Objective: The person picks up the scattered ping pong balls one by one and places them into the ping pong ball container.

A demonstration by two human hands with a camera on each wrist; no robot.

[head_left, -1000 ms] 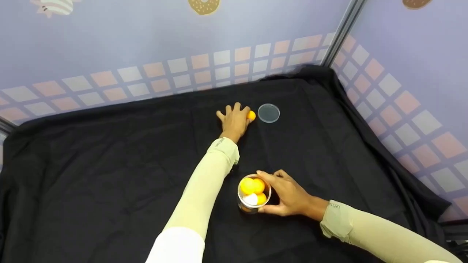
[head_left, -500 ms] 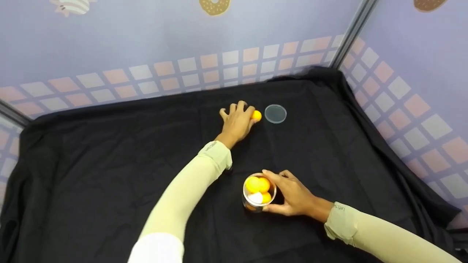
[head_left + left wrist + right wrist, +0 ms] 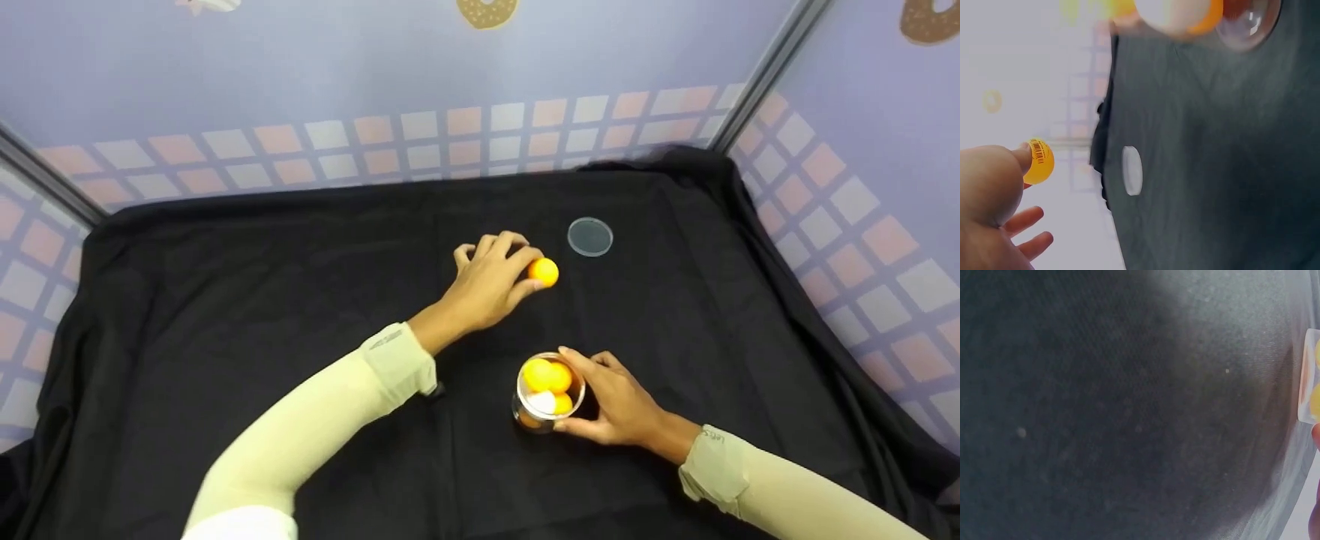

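Note:
Between thumb and fingers, my left hand (image 3: 487, 289) pinches an orange ping-pong ball (image 3: 544, 273) above the black cloth. A printed barcode shows on that ball (image 3: 1040, 162) in the left wrist view. My right hand (image 3: 622, 405) grips a clear jar (image 3: 519, 409) from its right side, thumb and fingers around the wall near the rim. Inside lie several orange balls (image 3: 538, 374) and a white one (image 3: 541, 403). The jar stands nearer to me than the left hand. Only the jar's edge (image 3: 1305, 382) and a fingertip (image 3: 1316, 436) enter the right wrist view.
A round clear lid (image 3: 590, 237) lies on the black cloth (image 3: 262, 300), beyond the jar and right of the left hand. Patterned panels (image 3: 337, 67) enclose the table at the back and sides, joined by metal posts (image 3: 772, 75).
My left hand has lifted the orange ping-pong ball from beside the lid and drawn it back toward the jar. The right hand keeps its hold on the jar; the head view has shifted left.

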